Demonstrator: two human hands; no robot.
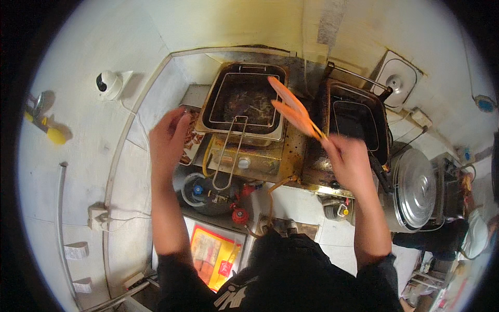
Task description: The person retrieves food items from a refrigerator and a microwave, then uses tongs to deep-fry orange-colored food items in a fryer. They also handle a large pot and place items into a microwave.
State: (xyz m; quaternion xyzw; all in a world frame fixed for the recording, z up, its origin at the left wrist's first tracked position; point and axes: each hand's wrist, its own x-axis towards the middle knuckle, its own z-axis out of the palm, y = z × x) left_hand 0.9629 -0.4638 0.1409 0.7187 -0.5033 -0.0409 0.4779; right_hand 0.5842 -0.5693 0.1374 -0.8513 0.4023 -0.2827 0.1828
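Observation:
In my right hand (347,160) is a pair of orange tongs (294,111), held by the near end, with the two tips apart over the right side of a deep fryer (200,123). A wire frying basket (230,156) sits in that fryer, its long handle pointing towards me. My left hand (169,136) is raised over the tray of browned food pieces (193,146) left of the fryer; its fingers are bent and I cannot tell whether anything is between them. A second, dark fryer (356,113) with a basket stands at the right.
Below the counter stand a gas cylinder (210,201) and a red gas regulator (239,214) with hoses. A large pot with a metal lid (415,187) is at the right. A metal lid (397,80) leans on the back wall. Another person (477,230) is partly visible at the far right.

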